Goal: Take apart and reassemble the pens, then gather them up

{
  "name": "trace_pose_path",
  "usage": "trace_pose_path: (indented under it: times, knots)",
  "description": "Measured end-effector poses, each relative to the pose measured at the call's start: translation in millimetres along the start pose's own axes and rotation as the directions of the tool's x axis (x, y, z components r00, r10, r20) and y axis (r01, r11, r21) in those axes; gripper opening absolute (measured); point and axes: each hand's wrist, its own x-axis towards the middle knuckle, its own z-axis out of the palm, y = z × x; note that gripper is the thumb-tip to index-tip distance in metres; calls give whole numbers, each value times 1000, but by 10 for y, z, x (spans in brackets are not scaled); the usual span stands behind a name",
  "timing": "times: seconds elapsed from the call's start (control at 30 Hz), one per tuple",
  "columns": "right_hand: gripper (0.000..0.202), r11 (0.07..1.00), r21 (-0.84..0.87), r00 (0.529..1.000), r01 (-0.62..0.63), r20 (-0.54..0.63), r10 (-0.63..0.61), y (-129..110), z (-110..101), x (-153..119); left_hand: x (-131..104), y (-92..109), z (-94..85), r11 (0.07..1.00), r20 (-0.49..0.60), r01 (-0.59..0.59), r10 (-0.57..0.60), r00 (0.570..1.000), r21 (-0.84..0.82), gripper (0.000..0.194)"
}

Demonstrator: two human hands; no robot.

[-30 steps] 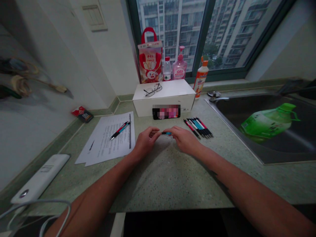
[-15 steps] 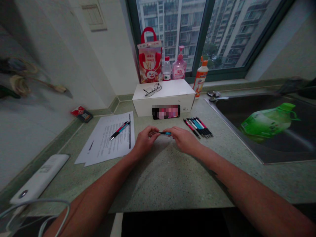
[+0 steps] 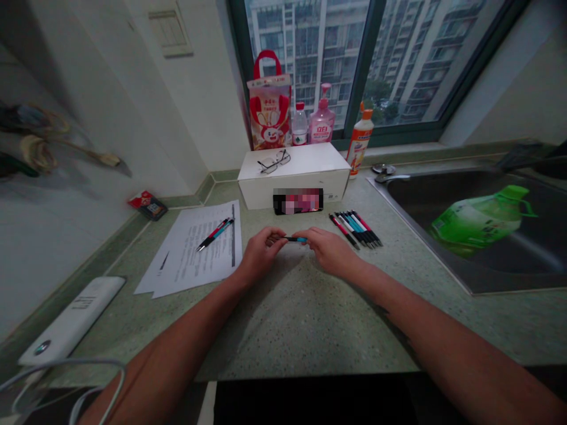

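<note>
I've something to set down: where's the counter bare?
Bare counter lies between the left forearm and right forearm, nearer than the held pen; another patch separates the right forearm from the sink. Crowded: phone and white box beyond the pen, pen row right.

Your one head-worn view, looking forward and steeply down past your arms, your left hand [image 3: 261,251] and right hand [image 3: 330,251] near mid-frame, countertop [image 3: 310,330] spread below, window [image 3: 371,56] ahead at top, sink [image 3: 411,206] far right.
</note>
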Motion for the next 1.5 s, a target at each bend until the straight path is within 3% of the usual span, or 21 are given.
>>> trace_pose_path:
  times: [0.67, 1.5]
  knots:
    - [45, 1000, -10, 1000, 3, -14, -3, 29, 29, -6, 3, 1, 5, 999, 22, 5, -6, 1000, 43, 17]
    - [44, 1000, -22, 1000, -10, 3, 10, 21, 40, -1, 3, 2, 2, 999, 40, 36, -35, 999, -23, 16]
